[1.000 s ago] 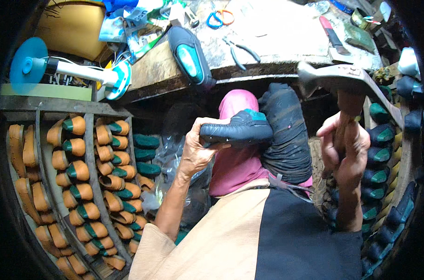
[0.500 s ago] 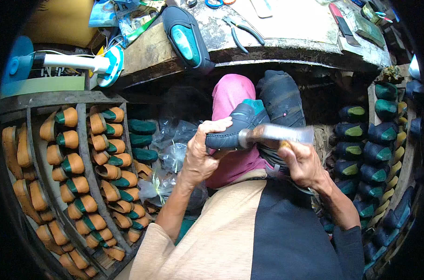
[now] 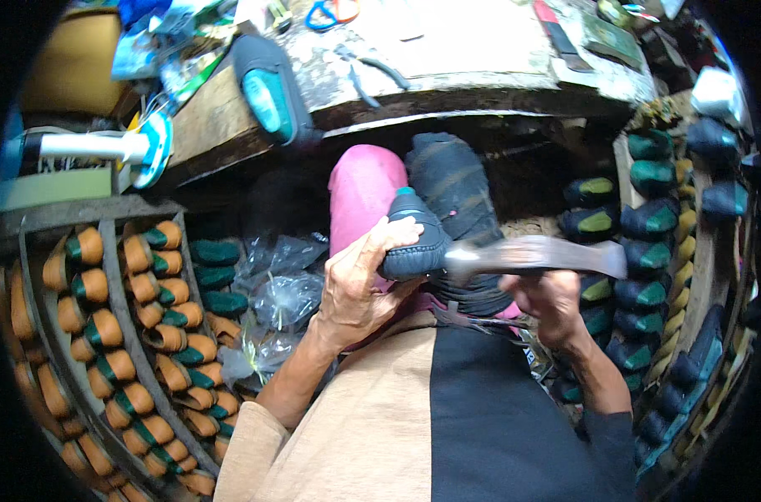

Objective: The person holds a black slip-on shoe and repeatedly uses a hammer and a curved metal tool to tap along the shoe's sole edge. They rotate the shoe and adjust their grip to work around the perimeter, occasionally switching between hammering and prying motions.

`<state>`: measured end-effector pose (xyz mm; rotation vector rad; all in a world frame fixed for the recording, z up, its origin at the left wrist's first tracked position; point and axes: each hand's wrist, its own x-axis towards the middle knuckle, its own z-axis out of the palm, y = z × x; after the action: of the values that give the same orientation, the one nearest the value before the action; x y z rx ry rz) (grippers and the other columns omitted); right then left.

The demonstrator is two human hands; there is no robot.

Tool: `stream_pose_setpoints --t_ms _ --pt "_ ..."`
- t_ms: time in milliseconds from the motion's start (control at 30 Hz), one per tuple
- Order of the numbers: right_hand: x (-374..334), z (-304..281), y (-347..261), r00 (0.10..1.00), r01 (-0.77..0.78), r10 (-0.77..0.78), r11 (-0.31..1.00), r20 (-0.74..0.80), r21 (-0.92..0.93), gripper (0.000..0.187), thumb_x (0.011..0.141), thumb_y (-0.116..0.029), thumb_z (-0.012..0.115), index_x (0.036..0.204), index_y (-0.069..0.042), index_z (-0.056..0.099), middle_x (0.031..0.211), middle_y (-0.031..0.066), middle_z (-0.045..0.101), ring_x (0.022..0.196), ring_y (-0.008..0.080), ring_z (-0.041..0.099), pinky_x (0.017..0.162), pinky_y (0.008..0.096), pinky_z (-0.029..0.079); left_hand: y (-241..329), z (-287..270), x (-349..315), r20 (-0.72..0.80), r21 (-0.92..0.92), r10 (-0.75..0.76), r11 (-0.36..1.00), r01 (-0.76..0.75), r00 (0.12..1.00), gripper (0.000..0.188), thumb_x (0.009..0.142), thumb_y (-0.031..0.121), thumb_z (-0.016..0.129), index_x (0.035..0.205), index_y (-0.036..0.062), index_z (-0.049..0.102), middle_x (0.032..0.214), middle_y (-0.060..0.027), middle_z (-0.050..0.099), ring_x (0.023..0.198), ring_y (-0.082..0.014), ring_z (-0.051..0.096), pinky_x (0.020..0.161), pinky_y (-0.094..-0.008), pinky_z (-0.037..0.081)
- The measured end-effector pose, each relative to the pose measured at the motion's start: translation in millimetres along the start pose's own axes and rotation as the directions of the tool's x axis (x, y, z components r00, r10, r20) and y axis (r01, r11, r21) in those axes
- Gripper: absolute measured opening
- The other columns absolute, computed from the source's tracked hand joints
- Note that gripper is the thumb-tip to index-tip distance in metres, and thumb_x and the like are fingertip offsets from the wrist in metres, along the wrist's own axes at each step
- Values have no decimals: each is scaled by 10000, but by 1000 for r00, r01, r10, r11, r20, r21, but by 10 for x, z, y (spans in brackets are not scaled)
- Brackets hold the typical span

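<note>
Head view, looking down over a seated person's lap beside a cluttered wooden workbench [image 3: 230,125]. Their left hand [image 3: 355,289] is wrapped around a small dark navy shoe [image 3: 414,243], fingers curled over its upper, holding it just below the bench edge and above the knees. One knee is draped in pink cloth [image 3: 359,192]; a dark padded cover [image 3: 456,188] lies over the other, directly behind the shoe. Their right hand [image 3: 552,305] is closed around the handle of a hammer [image 3: 531,255], whose metal head is motion-blurred and lies sideways, one end touching or just beside the shoe; which cannot be told.

On the bench lie pliers [image 3: 372,71], blue and orange scissors [image 3: 330,12] and a teal-and-black shoe [image 3: 267,92] near its front edge. Left of the bench, slanted shelves [image 3: 121,309] hold rows of tan shoes [image 3: 104,326] with green insides. Right of the bench, racks hold dark navy shoes [image 3: 640,293] with green insides. Crumpled clear plastic bags [image 3: 276,293] sit under the bench.
</note>
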<state>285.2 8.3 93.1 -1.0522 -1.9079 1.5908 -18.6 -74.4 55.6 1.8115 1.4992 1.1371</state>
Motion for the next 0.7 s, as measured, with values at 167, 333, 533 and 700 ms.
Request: stream_pose_setpoints --t_ms 167,333,533,700 --pt "-102 -215 -123 985 -156 157 988 -68 14 446 1206 -330 549 1219 51 779 989 136 756 879 239 696 798 432 559 14 225 226 47 -17 4 1000 -4 999 597 823 76 972 1359 54 711 1310 -195 793 1228 -422 783 1100 -494 620" --pt "-85 -501 235 995 -66 40 951 -93 -302 423 1207 -303 569 958 28 657 657 117 542 554 283 558 590 440 462 -122 427 361 105 -49 -14 999 19 994 602 818 58 963 1362 59 705 1237 -184 790 1192 -394 788 1100 -476 603" --pt "189 -598 1063 770 -423 454 889 -449 174 213 1148 -255 665 1041 -72 657 709 -23 584 528 61 500 475 272 388 -642 187 648 -166 -443 -357 860 254 919 814 874 4 930 1603 41 569 1417 -83 716 1314 -197 688 1182 -364 531" --pt "808 -1318 1285 753 -98 -93 963 -651 -251 117 1120 -162 617 1123 -48 645 782 14 631 590 91 578 520 281 478 -885 -89 264 -181 -554 -369 804 216 912 923 877 -74 917 1696 106 533 1366 -10 714 1227 -140 691 1168 -332 535"
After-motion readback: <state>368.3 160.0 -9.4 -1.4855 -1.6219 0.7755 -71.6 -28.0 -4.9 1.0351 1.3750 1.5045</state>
